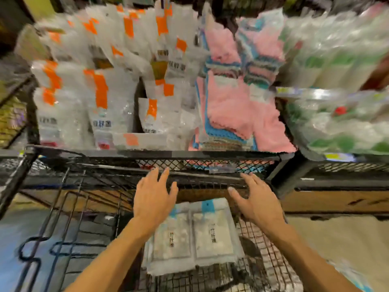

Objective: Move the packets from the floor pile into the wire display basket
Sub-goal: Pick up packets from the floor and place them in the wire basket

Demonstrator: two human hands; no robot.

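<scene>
Two flat white packets (202, 232) with blue tabs and dark print lie side by side in a wire display basket (271, 262) below me. My left hand (153, 199) hovers above the left packet, fingers spread, holding nothing. My right hand (254, 201) hangs over the basket's right side, fingers apart and empty too. Both hands sit just in front of a black mesh shelf rail (189, 163). The floor pile is not visible.
The shelf behind the rail holds white packets with orange labels (101, 98), pink and blue cloths (235, 106) and clear bagged goods (336, 114) at right. A black wire rack (59, 218) stands at left. A wooden shelf edge (336, 201) runs at right.
</scene>
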